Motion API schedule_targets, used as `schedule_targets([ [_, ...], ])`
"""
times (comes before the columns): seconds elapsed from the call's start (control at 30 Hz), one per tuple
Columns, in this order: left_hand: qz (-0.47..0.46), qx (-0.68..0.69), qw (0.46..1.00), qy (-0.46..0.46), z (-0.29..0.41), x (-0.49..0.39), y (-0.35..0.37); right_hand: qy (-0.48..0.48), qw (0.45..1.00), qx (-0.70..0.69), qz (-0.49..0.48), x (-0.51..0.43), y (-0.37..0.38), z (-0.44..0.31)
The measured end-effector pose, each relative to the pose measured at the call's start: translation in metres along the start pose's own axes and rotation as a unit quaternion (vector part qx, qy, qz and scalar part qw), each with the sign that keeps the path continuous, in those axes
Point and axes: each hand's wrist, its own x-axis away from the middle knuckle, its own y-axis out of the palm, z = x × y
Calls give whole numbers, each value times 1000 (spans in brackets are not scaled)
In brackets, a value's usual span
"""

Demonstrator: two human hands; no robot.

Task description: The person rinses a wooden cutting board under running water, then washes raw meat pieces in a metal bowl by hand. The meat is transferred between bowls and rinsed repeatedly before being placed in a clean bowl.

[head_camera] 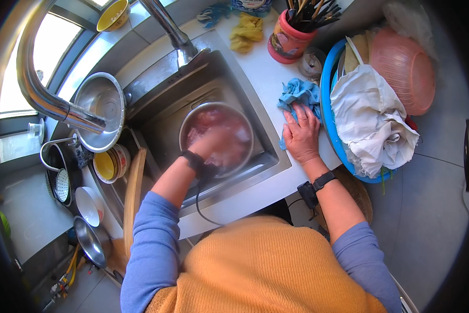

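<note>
My left hand (218,141) is dipped into a round metal bowl (252,137) standing in the stainless steel sink (160,113). Reddish water and pieces of what looks like raw meat (207,116) fill the bowl. Motion blur covers the hand, so its fingers and anything in them cannot be made out. Right of the sink, my right hand (302,135) lies palm down on the white countertop (254,84). Its fingers are spread, and their tips touch a crumpled blue cloth (299,94).
A chrome faucet (58,103) arches at the left. Beside the sink are a metal basin (101,103), stacked bowls (117,162) and an upright wooden board (134,187). At right, a blue basin (330,113) holds a white cloth (371,117) and pink colander (406,70). A red chopstick holder (289,41) stands behind.
</note>
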Motion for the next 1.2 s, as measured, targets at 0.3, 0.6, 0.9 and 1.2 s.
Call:
schedule_targets([
  [0.3,132,-475,869,35,49,-12,14,1,1000,0,-14,-1,-1,0],
  [0.6,97,-380,914,-105,69,2,-20,-4,1000,-7,-9,-1,-1,1],
  [0.9,120,-165,979,-27,47,49,-22,-3,1000,-12,0,0,-1,1],
  [1.2,195,-443,874,35,49,17,39,8,1000,-12,-24,2,2,2],
])
